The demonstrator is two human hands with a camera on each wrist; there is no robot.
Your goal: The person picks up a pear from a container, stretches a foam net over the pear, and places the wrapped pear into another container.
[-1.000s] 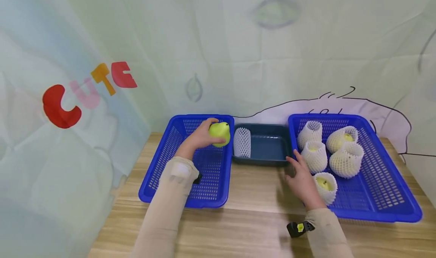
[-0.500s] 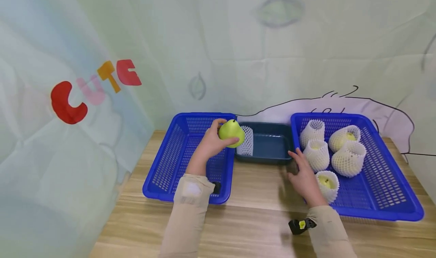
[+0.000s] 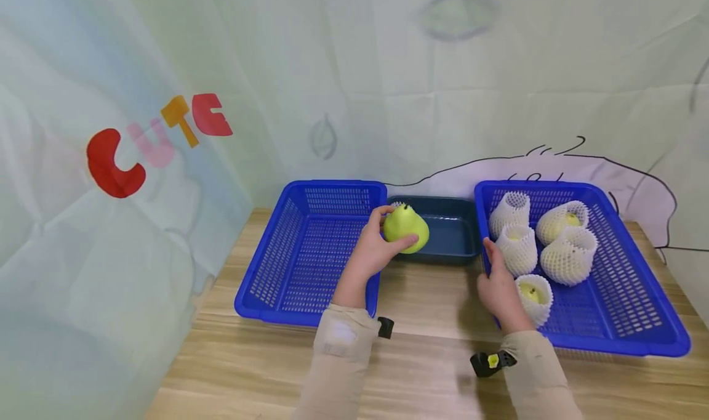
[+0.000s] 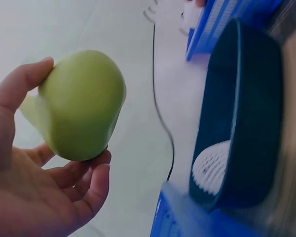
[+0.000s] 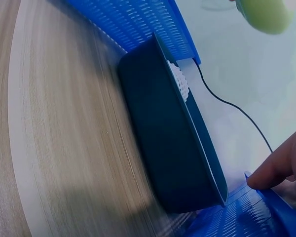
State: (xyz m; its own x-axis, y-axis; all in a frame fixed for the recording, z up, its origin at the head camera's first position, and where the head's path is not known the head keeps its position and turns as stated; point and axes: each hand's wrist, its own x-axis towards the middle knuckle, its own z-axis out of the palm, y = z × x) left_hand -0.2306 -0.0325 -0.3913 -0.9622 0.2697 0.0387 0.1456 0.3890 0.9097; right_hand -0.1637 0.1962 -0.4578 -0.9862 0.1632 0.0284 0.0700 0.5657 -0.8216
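A green pear (image 3: 407, 230) is in my left hand (image 3: 372, 250), stem up, held between the thumb and fingers. In the head view it overlaps the left end of a dark teal tray (image 3: 450, 238). The left wrist view shows the thumb on one side of the pear (image 4: 84, 103) and curled fingers on the other. One white foam net sleeve (image 4: 212, 168) lies in the tray, mostly hidden behind the pear in the head view. My right hand (image 3: 500, 294) grips the left rim of the right blue basket (image 3: 631, 284), thumb outside and fingers over the edge.
Several pears in white foam nets, one of them a netted pear (image 3: 568, 258), sit in the right basket. A left blue basket (image 3: 260, 254) stands on the other side of the tray. All rest on a wooden table (image 3: 421, 371) against a printed cloth backdrop (image 3: 354, 87).
My left hand has carried the pear from over the left basket rightward and nearer, to the tray's left end. My right hand's fingers have closed on the right basket's rim.
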